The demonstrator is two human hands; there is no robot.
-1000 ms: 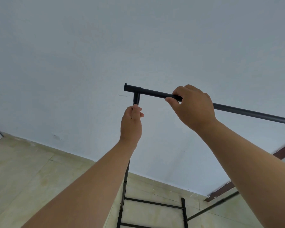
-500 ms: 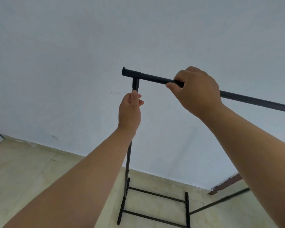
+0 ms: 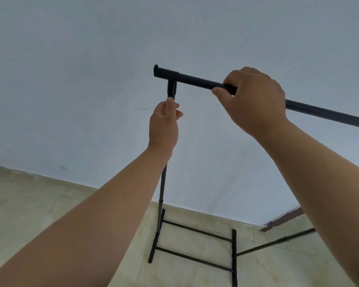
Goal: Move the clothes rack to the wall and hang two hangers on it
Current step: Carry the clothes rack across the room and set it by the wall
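A: Where was the rack?
B: Black metal tube clothes rack [image 3: 199, 82] stood upright on the pale beige tiled floor [image 3: 39, 204], close to the plain light blue-grey wall [image 3: 91, 79]. Couldn't tell if it touched the wall.

A: L hand?
B: Left hand [image 3: 164, 125] was wrapped round the rack's left vertical post [image 3: 162, 189], just under the T-joint [image 3: 171, 83] w/ the top bar. Thumb pointed up along the post. Firm closed grip.

A: R hand?
B: Right hand [image 3: 255, 100] was clamped over the horizontal top bar [image 3: 327, 112], fingers curled round it, a bit right of the joint. Bar ran on past the hand to the right frame edge.

A: Base?
B: Ladder-like base [image 3: 192, 243] was flat on the tiles: two short feet w/ two crossbars btw them. Post dropped into the left foot. Another thin black rod [image 3: 278, 242] slanted off from the right foot toward the right, far end hidden behind the forearm.

A: Anything else?
B: Dark brown skirting strip [image 3: 286, 219] at the wall's lower right. Small scuff mark [image 3: 141, 108] on the wall, left of the L hand. Both forearms bare.
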